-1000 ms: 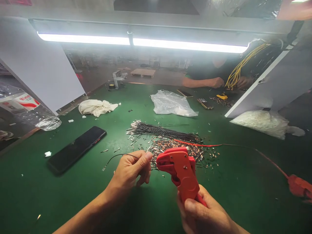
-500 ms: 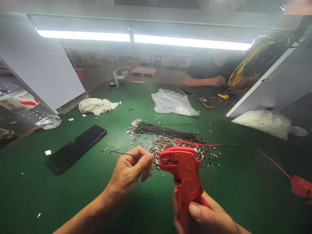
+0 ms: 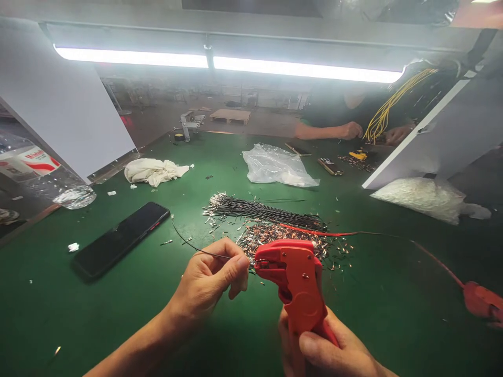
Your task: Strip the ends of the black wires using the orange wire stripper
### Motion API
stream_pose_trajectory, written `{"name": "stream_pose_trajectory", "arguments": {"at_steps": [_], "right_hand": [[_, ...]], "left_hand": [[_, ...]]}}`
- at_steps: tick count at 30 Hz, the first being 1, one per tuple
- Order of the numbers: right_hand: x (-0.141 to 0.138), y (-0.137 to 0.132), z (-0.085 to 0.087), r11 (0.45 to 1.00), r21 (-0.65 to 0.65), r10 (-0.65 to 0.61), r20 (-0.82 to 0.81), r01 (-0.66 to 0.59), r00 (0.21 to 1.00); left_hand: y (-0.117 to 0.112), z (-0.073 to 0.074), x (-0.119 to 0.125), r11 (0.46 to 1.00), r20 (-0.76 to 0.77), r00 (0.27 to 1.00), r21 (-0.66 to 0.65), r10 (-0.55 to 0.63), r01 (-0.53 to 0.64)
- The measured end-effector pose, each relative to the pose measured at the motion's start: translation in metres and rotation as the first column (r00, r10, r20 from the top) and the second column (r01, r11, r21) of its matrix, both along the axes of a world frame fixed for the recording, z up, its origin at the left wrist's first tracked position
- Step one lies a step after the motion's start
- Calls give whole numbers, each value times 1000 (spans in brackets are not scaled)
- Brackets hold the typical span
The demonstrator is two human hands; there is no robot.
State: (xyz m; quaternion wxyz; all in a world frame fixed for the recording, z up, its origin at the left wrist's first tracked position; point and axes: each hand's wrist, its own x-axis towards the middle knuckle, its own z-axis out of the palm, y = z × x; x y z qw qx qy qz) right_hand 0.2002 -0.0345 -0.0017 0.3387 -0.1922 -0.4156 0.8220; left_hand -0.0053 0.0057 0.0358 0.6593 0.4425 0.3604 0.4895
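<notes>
My left hand (image 3: 212,280) pinches a thin black wire (image 3: 188,245) between thumb and forefinger, its near end at the jaws of a red crimping tool (image 3: 294,285). The wire's free end arcs up and left over the green mat. My right hand (image 3: 326,351) is wrapped round the tool's handles, holding it upright with the head pointing left. Just behind the tool lies a heap of small metal terminals (image 3: 275,238). Behind that sits a bundle of black wires (image 3: 259,210) with metal tips.
A black phone (image 3: 120,239) lies at left, a white cloth (image 3: 151,171) and a clear plastic bag (image 3: 277,167) farther back. A red cord (image 3: 393,241) runs right to a red object (image 3: 483,303). Another person's hands (image 3: 353,131) work with yellow wires (image 3: 383,112) across the table.
The wire's near end has gone to the tool's jaws and its free end has swung up and left. The tool has tilted more upright and sits closer to my left hand.
</notes>
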Motion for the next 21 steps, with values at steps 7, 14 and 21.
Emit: {"name": "stream_pose_trajectory", "arguments": {"at_steps": [7, 14, 21], "right_hand": [[5, 0, 3, 998, 31, 51, 133, -56, 990], [8, -3, 13, 999, 15, 37, 230, -42, 973], [7, -1, 11, 989, 133, 25, 255, -61, 967]], "left_hand": [[0, 5, -2, 999, -12, 999, -11, -34, 33], [0, 7, -2, 999, 10, 999, -28, -47, 47], [0, 8, -2, 997, 11, 998, -25, -68, 68]]}}
